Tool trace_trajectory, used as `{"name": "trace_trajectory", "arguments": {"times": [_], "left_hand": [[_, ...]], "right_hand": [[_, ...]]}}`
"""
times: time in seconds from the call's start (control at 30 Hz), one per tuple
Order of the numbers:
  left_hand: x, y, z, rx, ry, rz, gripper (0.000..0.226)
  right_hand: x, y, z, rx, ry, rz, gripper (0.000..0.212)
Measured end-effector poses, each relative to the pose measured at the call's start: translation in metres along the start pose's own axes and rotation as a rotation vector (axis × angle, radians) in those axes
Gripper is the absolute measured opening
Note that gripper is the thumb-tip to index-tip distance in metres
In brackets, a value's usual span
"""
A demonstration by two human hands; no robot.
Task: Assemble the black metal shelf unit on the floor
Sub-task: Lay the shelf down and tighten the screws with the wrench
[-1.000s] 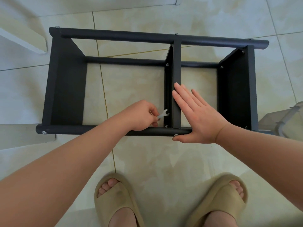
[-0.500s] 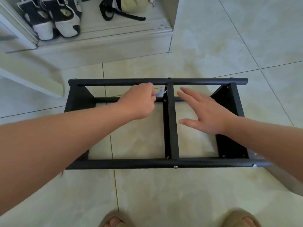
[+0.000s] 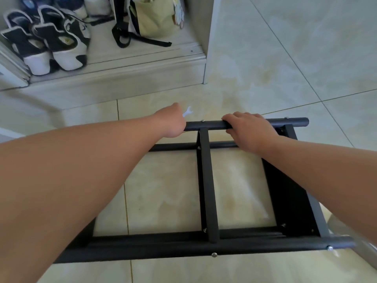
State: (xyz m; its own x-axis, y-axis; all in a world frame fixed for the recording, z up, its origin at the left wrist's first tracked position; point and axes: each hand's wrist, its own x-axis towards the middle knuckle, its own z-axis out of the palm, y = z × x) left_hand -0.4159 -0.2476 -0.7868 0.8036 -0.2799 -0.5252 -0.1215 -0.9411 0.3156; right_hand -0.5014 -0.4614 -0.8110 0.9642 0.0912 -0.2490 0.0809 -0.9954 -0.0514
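The black metal shelf unit (image 3: 208,184) lies on its side on the tiled floor, with two long tubes, a middle panel and a right end panel in sight. My right hand (image 3: 247,129) grips the far tube (image 3: 212,125) just right of the middle panel, fingers curled over it. My left hand (image 3: 170,122) is at the same tube left of the panel, holding a small silver wrench (image 3: 187,112) whose jaw sticks out past the fist. My left forearm hides the left end of the unit.
A low step with a sliding-door track (image 3: 114,72) runs across the back. On it stand black-and-white sneakers (image 3: 59,43) and a pale green bag (image 3: 157,17) with black straps. A white cabinet edge (image 3: 211,37) rises beside them. Bare tile lies to the right.
Both hands have reached from the near tube across to the far tube. My right hand went from flat against the middle panel to gripping the far tube. The view has tilted up.
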Motion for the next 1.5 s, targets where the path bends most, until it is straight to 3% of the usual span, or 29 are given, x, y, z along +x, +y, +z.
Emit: {"name": "trace_trajectory", "arguments": {"times": [0.17, 0.5, 0.73, 1.03, 1.5], "left_hand": [[-0.011, -0.006, 0.003, -0.066, 0.061, 0.032, 0.006], [-0.103, 0.011, -0.042, -0.091, 0.210, 0.138, 0.008], [-0.185, 0.033, -0.045, -0.103, 0.152, 0.167, 0.009], [-0.264, 0.049, 0.019, -0.080, -0.074, 0.069, 0.015], [-0.347, 0.073, 0.099, -0.224, -0.016, 0.113, 0.003]], "right_hand": [[-0.013, -0.003, -0.009, -0.014, 0.084, -0.025, 0.025], [-0.079, -0.016, -0.079, -0.011, 0.211, -0.032, 0.031], [-0.171, -0.037, -0.104, -0.031, 0.223, -0.031, 0.031], [-0.294, -0.056, -0.066, -0.006, 0.108, 0.024, 0.031], [-0.392, -0.055, -0.059, 0.028, -0.124, 0.151, 0.031]]}}
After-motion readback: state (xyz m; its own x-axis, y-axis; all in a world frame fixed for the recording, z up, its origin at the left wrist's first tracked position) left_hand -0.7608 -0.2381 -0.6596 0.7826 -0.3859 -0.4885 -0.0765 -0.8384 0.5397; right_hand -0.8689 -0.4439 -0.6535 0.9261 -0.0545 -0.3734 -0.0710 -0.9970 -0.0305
